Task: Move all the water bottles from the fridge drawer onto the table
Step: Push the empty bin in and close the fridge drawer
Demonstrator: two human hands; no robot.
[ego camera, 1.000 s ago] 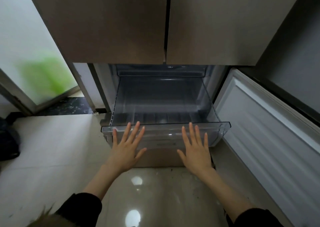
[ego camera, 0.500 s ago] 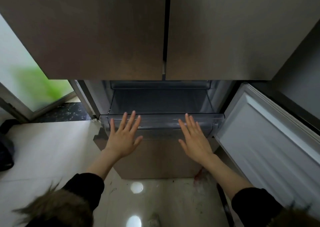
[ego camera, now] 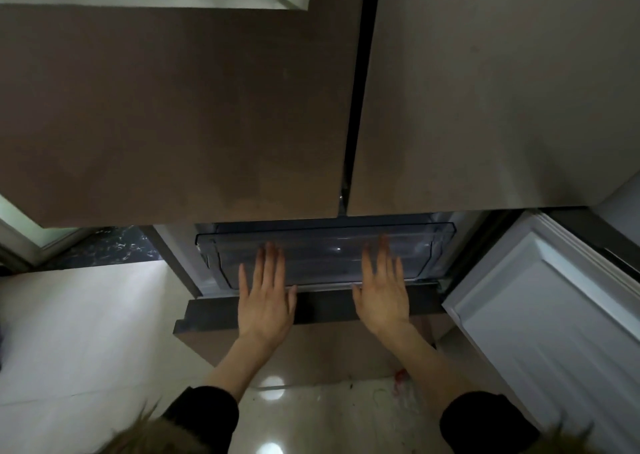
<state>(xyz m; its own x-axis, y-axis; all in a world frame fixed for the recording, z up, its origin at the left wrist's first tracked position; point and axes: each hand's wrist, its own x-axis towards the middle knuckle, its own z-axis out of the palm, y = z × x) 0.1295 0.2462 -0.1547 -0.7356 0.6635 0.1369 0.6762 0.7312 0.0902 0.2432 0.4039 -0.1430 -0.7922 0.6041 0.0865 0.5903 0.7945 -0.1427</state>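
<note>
We're looking down at the fridge drawer (ego camera: pixel 325 253), a clear plastic one sitting almost flush inside the lower compartment under the two brown upper doors (ego camera: pixel 180 107). Our left hand (ego camera: pixel 265 298) and right hand (ego camera: pixel 382 296) are both lying flat against its front, fingers straight and pointing up. The lower door (ego camera: pixel 554 315) is hanging open to our right, white inside. Glossy pale floor (ego camera: pixel 86 332) is catching light below our black sleeves (ego camera: pixel 204 415).

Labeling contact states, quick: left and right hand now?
Left hand: open, fingers straight, flat against the clear drawer front.
Right hand: open, fingers straight, flat against the same front.
</note>
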